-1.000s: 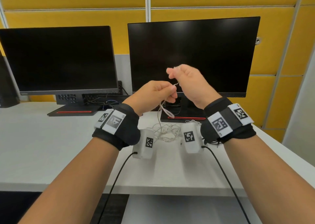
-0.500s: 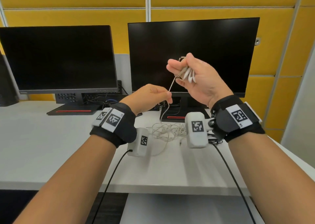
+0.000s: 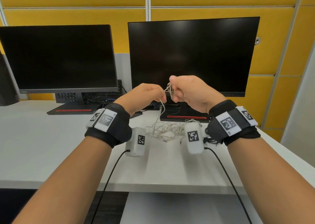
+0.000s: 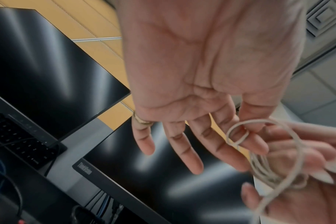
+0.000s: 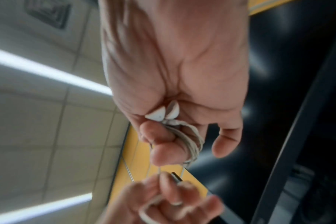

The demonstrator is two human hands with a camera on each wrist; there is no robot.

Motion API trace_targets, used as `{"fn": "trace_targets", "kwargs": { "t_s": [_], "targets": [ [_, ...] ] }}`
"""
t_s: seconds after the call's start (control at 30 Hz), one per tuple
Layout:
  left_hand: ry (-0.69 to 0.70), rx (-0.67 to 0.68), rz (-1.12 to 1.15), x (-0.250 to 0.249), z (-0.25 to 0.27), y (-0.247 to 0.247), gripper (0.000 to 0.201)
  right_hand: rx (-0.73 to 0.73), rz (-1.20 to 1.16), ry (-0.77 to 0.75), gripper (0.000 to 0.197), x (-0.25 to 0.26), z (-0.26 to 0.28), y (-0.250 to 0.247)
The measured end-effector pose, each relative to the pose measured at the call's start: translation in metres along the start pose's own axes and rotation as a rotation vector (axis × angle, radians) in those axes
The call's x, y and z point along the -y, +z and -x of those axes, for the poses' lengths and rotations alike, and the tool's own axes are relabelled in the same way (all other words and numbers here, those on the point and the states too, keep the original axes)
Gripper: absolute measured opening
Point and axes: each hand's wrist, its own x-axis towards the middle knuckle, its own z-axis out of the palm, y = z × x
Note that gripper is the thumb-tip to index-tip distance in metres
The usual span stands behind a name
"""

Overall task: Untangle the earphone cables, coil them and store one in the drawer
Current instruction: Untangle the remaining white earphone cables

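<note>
I hold both hands up in front of the right-hand monitor (image 3: 192,56), close together above the white desk (image 3: 42,147). My right hand (image 3: 192,91) is curled around the white earphone cable (image 5: 190,141), which loops several times around my bent fingers (image 5: 163,153), and the two earbuds (image 5: 163,114) sit pressed against my palm. My left hand (image 3: 144,96) pinches the free stretch of that cable between thumb and forefinger, with a small loop lying around the fingertip (image 4: 255,145); its other fingers are loosely spread. From the pinch the cable hangs down to a loose tangle of pale cable (image 3: 166,130) lying on the desk just in front of the monitor's base. A dark cable (image 3: 210,140) seems to lie on the desk below my right wrist, mostly hidden.
</note>
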Motion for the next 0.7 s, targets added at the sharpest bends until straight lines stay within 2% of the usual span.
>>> {"fn": "trace_targets", "kwargs": {
  "t_s": [0.1, 0.27, 0.33, 0.43, 0.5, 0.57, 0.63, 0.7],
  "targets": [
    [0.03, 0.03, -0.038, -0.001, 0.0, 0.005, 0.025, -0.044, -0.303, -0.022, 0.036, 0.003, -0.001, -0.002],
    [0.046, 0.107, -0.139, -0.002, -0.001, 0.013, 0.025, -0.14, -0.456, -0.096, 0.022, 0.004, -0.004, -0.003],
    [0.042, 0.143, -0.155, 0.0, -0.001, 0.016, 0.024, -0.177, -0.419, -0.126, 0.016, 0.004, -0.007, -0.004],
    [0.057, 0.168, -0.136, 0.0, -0.001, 0.016, 0.024, -0.298, -0.079, -0.15, 0.016, 0.002, -0.012, -0.006],
    [0.102, 0.111, -0.061, -0.001, -0.001, 0.015, 0.026, -0.327, 0.149, -0.15, 0.017, 0.0, -0.013, -0.005],
    [0.162, -0.046, -0.008, -0.003, -0.003, 0.013, 0.025, -0.243, 0.277, -0.108, 0.022, -0.001, -0.01, -0.003],
    [0.205, -0.223, -0.02, -0.005, -0.006, 0.011, 0.024, -0.146, 0.329, -0.05, 0.039, -0.003, -0.005, -0.001],
    [0.217, -0.309, -0.041, -0.004, -0.009, 0.01, 0.023, -0.062, 0.307, -0.026, 0.043, -0.003, 0.0, 0.001]
  ]
}}
